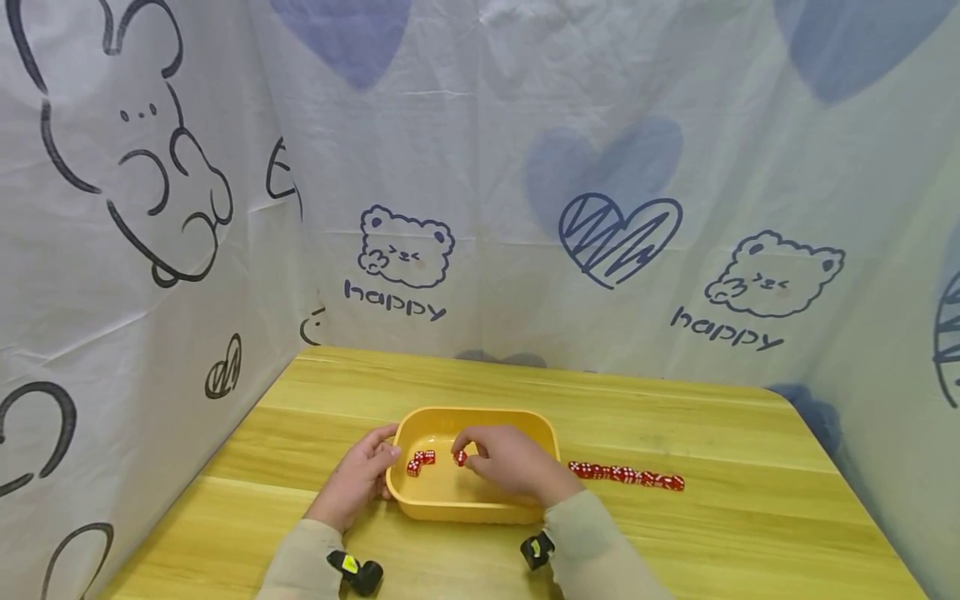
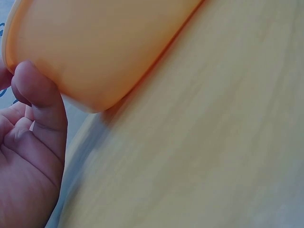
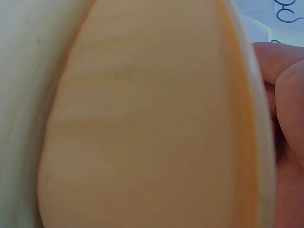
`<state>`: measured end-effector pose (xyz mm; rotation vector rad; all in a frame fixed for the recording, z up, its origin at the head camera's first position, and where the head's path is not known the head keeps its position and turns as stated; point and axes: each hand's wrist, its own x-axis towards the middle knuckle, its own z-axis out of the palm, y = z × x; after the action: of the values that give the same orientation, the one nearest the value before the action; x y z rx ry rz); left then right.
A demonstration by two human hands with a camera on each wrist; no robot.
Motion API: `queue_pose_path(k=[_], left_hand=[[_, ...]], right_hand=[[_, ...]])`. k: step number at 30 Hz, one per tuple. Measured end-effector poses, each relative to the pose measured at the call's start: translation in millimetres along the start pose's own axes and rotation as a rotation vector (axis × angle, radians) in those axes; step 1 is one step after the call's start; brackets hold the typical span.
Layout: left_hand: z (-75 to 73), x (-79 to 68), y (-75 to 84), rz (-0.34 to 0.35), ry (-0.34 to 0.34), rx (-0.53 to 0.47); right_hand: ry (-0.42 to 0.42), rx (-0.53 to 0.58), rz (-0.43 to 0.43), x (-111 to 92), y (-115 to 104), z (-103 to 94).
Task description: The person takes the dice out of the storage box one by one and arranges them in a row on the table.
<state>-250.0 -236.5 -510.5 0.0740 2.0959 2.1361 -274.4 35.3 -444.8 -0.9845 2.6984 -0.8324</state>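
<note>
A yellow plastic basin (image 1: 465,510) stands on the table in the head view. My left hand (image 1: 354,477) grips its left end, thumb over the rim; the left wrist view shows that thumb (image 2: 40,97) against the basin wall (image 2: 114,42). Over the basin's inside, my right hand (image 1: 513,461) pinches a red die (image 1: 460,457) with white pips between thumb and fingers. Left of it, a small cluster of red dice (image 1: 415,468) lies on the basin floor. In the right wrist view the basin's side (image 3: 152,118) hides most of the right hand (image 3: 290,99) and the die.
A row of several red dice (image 1: 626,475) lies on the wood-grain table (image 1: 750,517), right of the basin. White cloth (image 1: 495,167) printed with hearts and bears hangs behind and at both sides. Each sleeve has a black wrist camera mount (image 1: 360,573) at its cuff.
</note>
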Motion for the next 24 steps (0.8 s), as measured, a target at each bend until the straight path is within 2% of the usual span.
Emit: queue_pose_path(k=[15, 24], left_hand=[[-0.5, -0.2, -0.8, -0.003, 0.001, -0.003], [0.0, 0.9, -0.5, -0.007, 0.005, -0.007]], right_hand=[[0.073, -0.032, -0.017, -25, 11, -26.8], [0.127, -0.039, 0.048, -42, 27, -39.9]])
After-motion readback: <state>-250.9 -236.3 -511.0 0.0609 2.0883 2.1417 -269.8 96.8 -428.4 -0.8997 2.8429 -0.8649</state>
